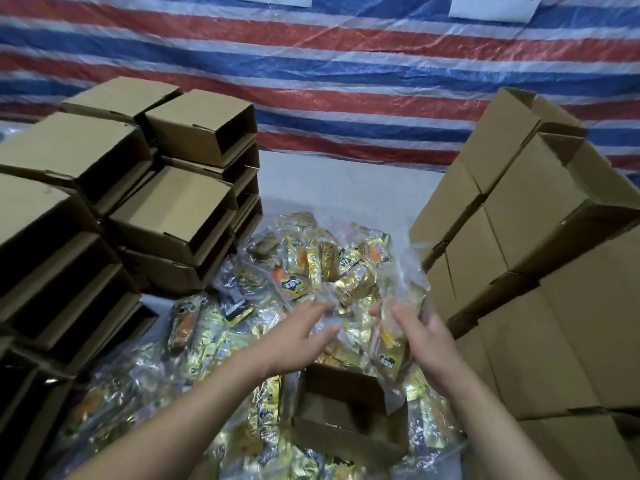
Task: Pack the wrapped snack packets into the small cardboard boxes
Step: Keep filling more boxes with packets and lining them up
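Observation:
A heap of gold and yellow wrapped snack packets (311, 268) fills clear plastic bags across the middle of the table. One small open cardboard box (349, 410) sits on the heap right in front of me, and it looks empty. My left hand (298, 337) reaches over the box's far edge with fingers stretched onto the clear bag. My right hand (426, 337) is beside it, fingers spread against the bag's plastic. Motion blur hides whether either hand pinches the plastic.
Stacks of open empty cardboard boxes (180, 216) rise on the left. Closed boxes (540, 209) are piled high on the right. A red, white and blue striped tarp (346, 74) hangs behind. Bare white table surface (346, 188) shows beyond the heap.

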Demonstrator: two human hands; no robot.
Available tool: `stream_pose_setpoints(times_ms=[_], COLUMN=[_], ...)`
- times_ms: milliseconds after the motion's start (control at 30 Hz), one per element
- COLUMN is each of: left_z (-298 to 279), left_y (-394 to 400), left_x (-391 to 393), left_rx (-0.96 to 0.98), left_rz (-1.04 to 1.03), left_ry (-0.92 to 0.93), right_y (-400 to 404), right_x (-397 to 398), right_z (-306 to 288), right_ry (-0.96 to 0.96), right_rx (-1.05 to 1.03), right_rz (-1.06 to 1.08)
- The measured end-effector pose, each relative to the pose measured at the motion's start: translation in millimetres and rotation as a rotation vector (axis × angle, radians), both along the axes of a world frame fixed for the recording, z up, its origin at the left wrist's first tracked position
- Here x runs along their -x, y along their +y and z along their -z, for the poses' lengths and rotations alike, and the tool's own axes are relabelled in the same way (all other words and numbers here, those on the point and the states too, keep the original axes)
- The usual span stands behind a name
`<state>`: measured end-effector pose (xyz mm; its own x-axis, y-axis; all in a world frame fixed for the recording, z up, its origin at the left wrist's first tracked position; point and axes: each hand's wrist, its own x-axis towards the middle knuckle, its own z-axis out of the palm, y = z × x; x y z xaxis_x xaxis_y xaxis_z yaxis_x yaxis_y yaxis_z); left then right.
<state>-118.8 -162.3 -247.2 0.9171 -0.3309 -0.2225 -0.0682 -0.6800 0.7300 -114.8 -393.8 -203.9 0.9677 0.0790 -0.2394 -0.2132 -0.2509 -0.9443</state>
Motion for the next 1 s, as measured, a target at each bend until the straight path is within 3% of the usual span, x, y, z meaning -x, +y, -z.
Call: stream_pose_setpoints(times_ms=[167,333,433,600,767,900,1000], left_z=[77,99,102,100,101,103,100], left_y=[11,7,4,6,0,1,1], left_x=[29,38,44,48,52,57,55], left_rx=[-0.141,0.021,0.043,0.073,-0.018,-0.040,-0.062], left_rz=[0.056,-0.067,-0.096,-0.122,-0.119,-0.126,-0.098], left_ry=[0.225,0.305,0.294,0.247,0.182,0.158,0.139], right_y=[22,31,36,49,60,53,36], right_x=[27,34,30,22,20,33,34], right_z=[14,43,64,96,132,141,133], right_ry=[0.074,0.077,0.183,0.344,0.388,0.542,0.427], right_rx=[0.230,0.605,0.754,0.786,1.058,0.758,0.696], right_rz=[-0.388,-0.785,-0.913,-0.970,-1.078,-0.915,-0.823])
